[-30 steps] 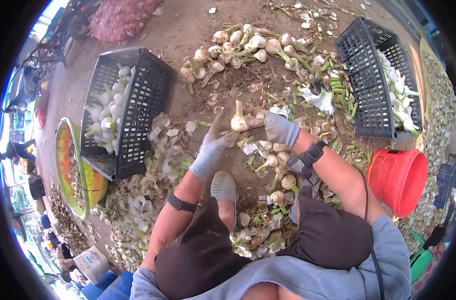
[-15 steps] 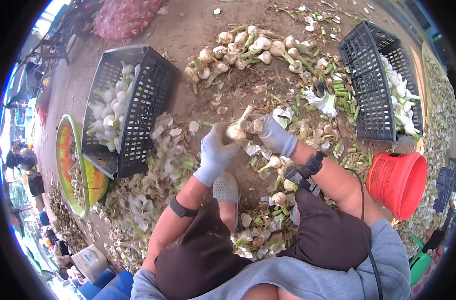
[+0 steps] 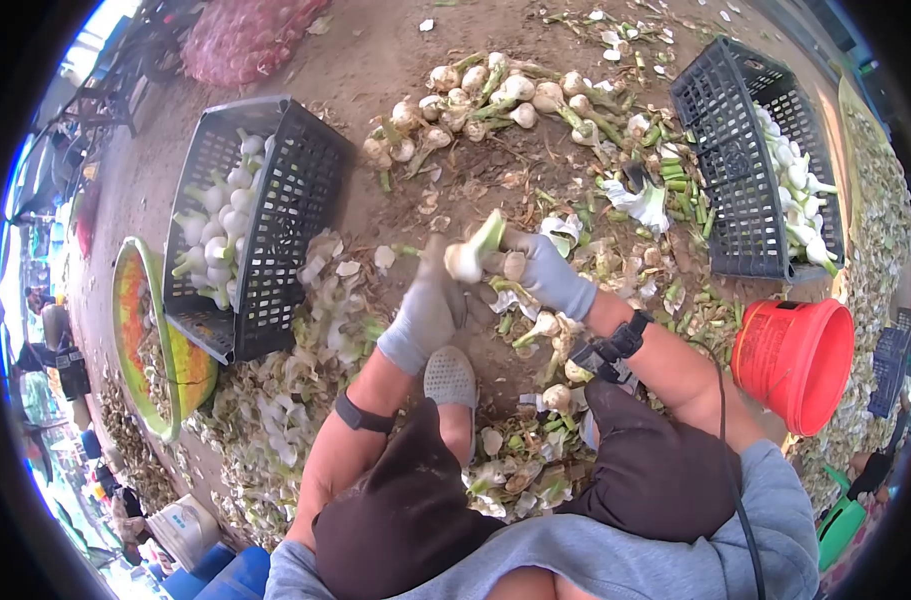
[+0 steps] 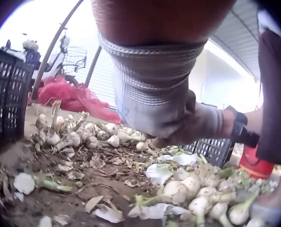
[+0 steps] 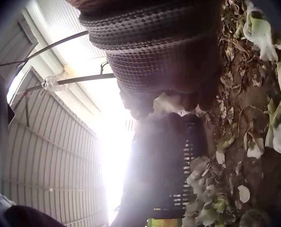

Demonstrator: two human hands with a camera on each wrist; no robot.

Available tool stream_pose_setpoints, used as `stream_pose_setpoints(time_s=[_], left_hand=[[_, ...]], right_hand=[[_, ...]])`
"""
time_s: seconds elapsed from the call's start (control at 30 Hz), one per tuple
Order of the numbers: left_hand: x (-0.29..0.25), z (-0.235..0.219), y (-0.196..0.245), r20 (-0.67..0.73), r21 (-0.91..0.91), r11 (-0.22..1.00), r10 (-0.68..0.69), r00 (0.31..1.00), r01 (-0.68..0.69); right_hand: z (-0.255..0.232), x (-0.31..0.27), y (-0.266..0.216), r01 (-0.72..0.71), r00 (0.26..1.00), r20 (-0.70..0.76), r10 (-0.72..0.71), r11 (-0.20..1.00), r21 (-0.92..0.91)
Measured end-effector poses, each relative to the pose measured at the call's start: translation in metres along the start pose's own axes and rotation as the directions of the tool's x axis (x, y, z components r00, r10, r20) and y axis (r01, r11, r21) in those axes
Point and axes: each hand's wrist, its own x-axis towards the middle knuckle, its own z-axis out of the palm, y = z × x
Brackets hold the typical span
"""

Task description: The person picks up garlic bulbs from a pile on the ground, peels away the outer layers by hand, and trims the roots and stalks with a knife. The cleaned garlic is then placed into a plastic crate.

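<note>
In the head view a garlic bulb with a green stem is tilted between the two gloved hands. The right hand pinches it from the stem side. The left hand has its fingers extended beside the bulb's left side, its thumb lower and apart from them. The left wrist view has the left glove in front of the right hand, and the bulb is hidden there. In the right wrist view the glove hides most of the bulb; its fingertips are curled.
Black crates of white bulbs stand left and right. Untrimmed garlic lies ahead. A red bucket is at the right, a green-rimmed basket at the left. Peelings cover the ground around the feet.
Against half a second ago, the left hand's fingers have straightened from their grip on the bulb. The bulb shows whiter and its stem greener. The right hand has stayed at nearly the same place.
</note>
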Motion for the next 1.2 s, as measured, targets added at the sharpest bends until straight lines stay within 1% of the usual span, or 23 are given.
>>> stream_pose_setpoints(time_s=[0.03, 0.07, 0.1, 0.13, 0.2, 0.3, 0.37, 0.4, 0.43, 0.47, 0.5, 0.57, 0.6, 0.63, 0.7, 0.77, 0.83, 0.87, 0.97, 1.03, 1.13, 1.17, 1.2], left_hand=[[0.001, -0.021, -0.004, -0.075, 0.372, 0.926, -0.031, 0.997, 0.057], [0.013, -0.028, -0.026, -0.068, 0.689, 0.683, 0.394, 0.916, -0.243], [0.017, -0.019, -0.036, 0.096, 0.890, 0.247, 0.721, 0.686, -0.384], [0.015, -0.023, -0.031, 0.098, 0.891, 0.245, 0.719, 0.688, -0.382], [0.007, -0.036, -0.007, 0.009, 0.278, 0.949, 0.153, 0.988, -0.149], [0.060, -0.124, -0.030, 0.029, 0.699, 0.679, 0.287, 0.957, -0.224], [0.009, -0.021, 0.006, -0.131, 0.474, 0.828, 0.402, 0.906, -0.299], [0.004, -0.010, 0.008, 0.029, 0.874, 0.304, 0.746, 0.665, -0.380], [0.003, -0.006, 0.010, 0.375, 0.927, -0.330, 0.841, 0.390, -0.180], [0.002, -0.007, 0.010, 0.430, 0.903, -0.370, 0.782, 0.451, -0.220], [0.004, -0.012, 0.008, 0.435, 0.901, -0.373, 0.778, 0.454, -0.223], [0.012, -0.025, -0.002, 0.289, 0.957, -0.171, 0.652, 0.701, -0.236], [0.007, -0.021, 0.000, 0.263, 0.962, -0.113, 0.642, 0.721, -0.250], [0.001, -0.013, 0.004, 0.270, 0.959, -0.113, 0.635, 0.724, -0.258], [-0.009, 0.001, 0.011, 0.278, 0.877, 0.154, 0.608, 0.743, -0.455], [-0.012, 0.001, 0.015, 0.349, 0.847, 0.145, 0.573, 0.741, -0.511], [-0.017, 0.002, 0.016, 0.274, 0.717, 0.478, 0.477, 0.835, -0.508], [-0.021, 0.004, 0.018, 0.243, 0.664, 0.562, 0.463, 0.853, -0.494], [-0.015, -0.008, 0.015, 0.278, 0.658, 0.465, 0.581, 0.765, -0.592], [-0.016, 0.006, 0.015, 0.233, 0.631, 0.547, 0.544, 0.806, -0.551], [-0.012, 0.023, 0.010, 0.496, 0.660, 0.214, 0.596, 0.632, -0.720], [-0.012, 0.026, 0.008, 0.502, 0.659, 0.212, 0.591, 0.632, -0.722], [-0.011, 0.029, 0.006, 0.535, 0.676, 0.111, 0.606, 0.588, -0.729]], right_hand=[[-0.002, 0.001, 0.003, 0.002, 1.000, -0.001, -0.002, 1.000, 0.000], [-0.005, 0.002, 0.009, 0.020, 1.000, 0.009, -0.019, 0.998, -0.066], [-0.008, 0.003, 0.016, 0.038, 0.999, 0.020, -0.035, 0.991, -0.129], [-0.009, 0.005, 0.025, 0.079, 0.997, 0.019, -0.077, 0.986, -0.145], [-0.020, 0.006, 0.034, -0.022, 0.997, 0.070, 0.024, 0.999, -0.030], [-0.004, -0.001, 0.024, -0.127, 0.990, 0.098, 0.105, 0.958, 0.256], [-0.003, -0.003, 0.025, -0.130, 0.991, 0.045, 0.122, 0.945, 0.299], [-0.007, 0.001, 0.029, -0.187, 0.982, 0.043, 0.183, 0.932, 0.312], [-0.012, 0.002, 0.032, -0.185, 0.983, 0.041, 0.182, 0.932, 0.313], [-0.016, 0.002, 0.036, -0.124, 0.992, 0.012, 0.123, 0.991, 0.051], [-0.016, 0.001, 0.035, -0.058, 0.998, -0.003, 0.059, 0.975, -0.216], [-0.005, 0.000, 0.008, 0.009, 0.999, -0.044, -0.021, 0.966, -0.258], [-0.010, 0.006, -0.001, 0.227, 0.960, 0.040, -0.278, 0.686, -0.691], [-0.019, 0.012, -0.006, 0.341, 0.868, 0.231, -0.438, 0.190, -0.921], [-0.044, 0.026, -0.005, 0.245, 0.860, 0.165, -0.482, 0.105, -0.964], [-0.074, 0.029, -0.014, 0.164, 0.858, 0.104, -0.502, 0.076, -0.983], [-0.104, 0.022, -0.022, -0.026, 0.964, -0.145, -0.224, 0.463, -0.886], [-0.115, 0.011, -0.024, -0.027, 0.963, -0.147, -0.226, 0.462, -0.886], [-0.128, -0.015, -0.030, -0.186, 0.977, -0.211, 0.009, 0.507, -0.841], [-0.103, -0.033, -0.034, -0.294, 0.955, -0.297, 0.023, -0.086, -0.952], [-0.070, -0.040, -0.045, 0.080, 0.995, 0.001, -0.099, 0.806, -0.587], [-0.065, -0.039, -0.038, 0.124, 0.992, 0.048, -0.117, 0.972, -0.200], [-0.055, -0.042, -0.047, 0.131, 0.991, 0.044, -0.124, 0.971, -0.199]])
